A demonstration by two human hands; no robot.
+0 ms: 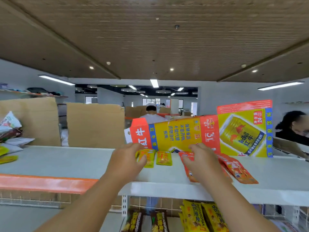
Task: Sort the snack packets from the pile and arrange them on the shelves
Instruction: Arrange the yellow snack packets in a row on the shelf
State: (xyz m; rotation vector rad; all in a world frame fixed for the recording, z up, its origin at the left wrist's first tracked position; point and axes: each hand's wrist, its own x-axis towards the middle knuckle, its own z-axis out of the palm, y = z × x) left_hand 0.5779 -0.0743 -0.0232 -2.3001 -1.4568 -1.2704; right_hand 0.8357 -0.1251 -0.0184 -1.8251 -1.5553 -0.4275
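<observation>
1. Well off to the left of the left hand, a pile of snack packets [10, 131] lies on the top shelf [66, 161], in front of plain cardboard sheets [95, 124].
2. Stretched across that shelf, the left hand [128, 158] lies over the left part of a yellow packet [150, 158]; blur hides whether its fingers grip it.
3. Between the two hands, a second yellow packet [164, 158] lies flat, just beside the first.
4. Held apart from the left, the right hand [203, 163] rests with spread fingers on a red packet [192, 179].
5. Just right of that hand, another red packet [237, 169] lies flat.
6. Behind both hands, a flattened Red Bull carton [200, 134] stands on edge.
7. Beneath the hands, under the top shelf, dark bags [135, 220] and yellow bags [200, 216] stand upright.
</observation>
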